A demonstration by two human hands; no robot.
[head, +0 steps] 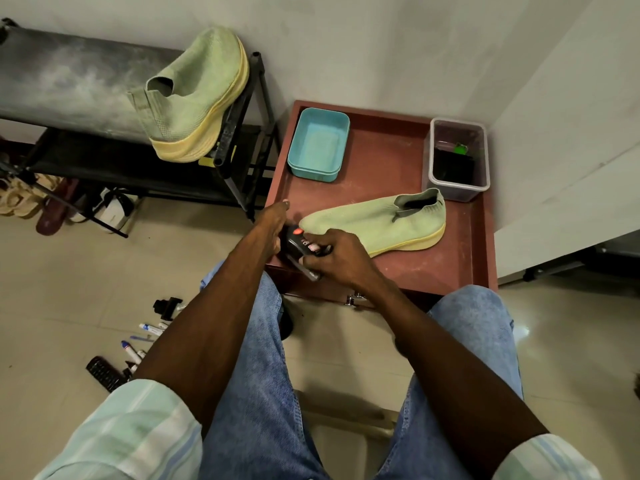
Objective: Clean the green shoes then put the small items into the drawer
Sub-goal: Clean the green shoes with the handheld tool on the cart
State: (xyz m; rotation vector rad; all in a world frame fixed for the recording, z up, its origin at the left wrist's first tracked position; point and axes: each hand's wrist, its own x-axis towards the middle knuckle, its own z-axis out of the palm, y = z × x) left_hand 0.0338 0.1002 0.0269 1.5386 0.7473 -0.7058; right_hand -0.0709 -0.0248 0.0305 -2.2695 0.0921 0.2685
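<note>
Both our hands' fingers clamp small black remote with orange button (300,241), lifting it clear; pale-green knit shoe (377,221) just beyond fingertips.

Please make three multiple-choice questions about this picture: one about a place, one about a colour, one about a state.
1. Where does the second green shoe rest?
A. on the black rack
B. on the floor
C. in the blue tray

2. What colour is the open tray on the red table?
A. white
B. blue
C. yellow

3. What is the right hand doing?
A. hanging idle
B. gripping a small black item
C. lifting the shoe

Answers: 1 A, its sole sits on the rack. 2 B, the tray is light blue. 3 B, its fingers curl round the item.
</note>
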